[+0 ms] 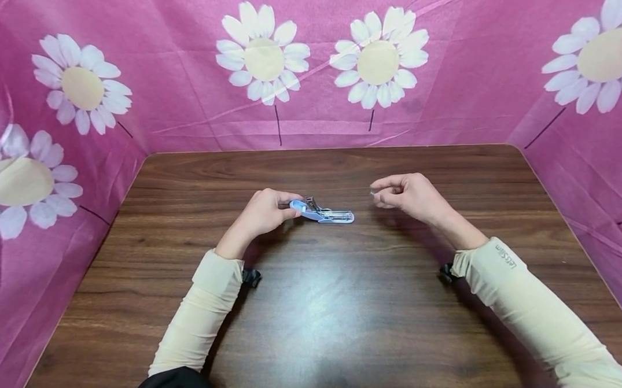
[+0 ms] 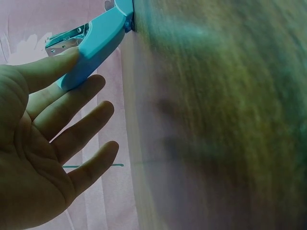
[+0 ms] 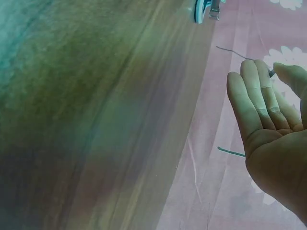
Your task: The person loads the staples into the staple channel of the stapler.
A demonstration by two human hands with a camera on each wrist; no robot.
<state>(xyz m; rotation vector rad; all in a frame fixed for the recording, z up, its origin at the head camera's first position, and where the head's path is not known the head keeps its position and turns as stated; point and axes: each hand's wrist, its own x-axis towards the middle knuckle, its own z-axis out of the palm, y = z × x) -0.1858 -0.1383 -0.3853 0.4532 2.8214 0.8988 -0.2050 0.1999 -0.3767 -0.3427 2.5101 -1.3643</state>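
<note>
Here's the blue stapler point(image 1: 327, 216) at the heart of it, opened up over the desk point(image 1: 311, 315), its metal-lined end pointing to three o'clock in the head view! At its nine o'clock, the left hand point(image 1: 265, 212) has the near end pinched between thumb and fingers, the lower fingers spread loose. Between two and three o'clock, apart from the stapler, the right hand point(image 1: 411, 195) pinches a tiny piece point(image 1: 372, 192), too small to make out. Pink cloth point(image 1: 182, 49) with white flowers rises at twelve.
</note>
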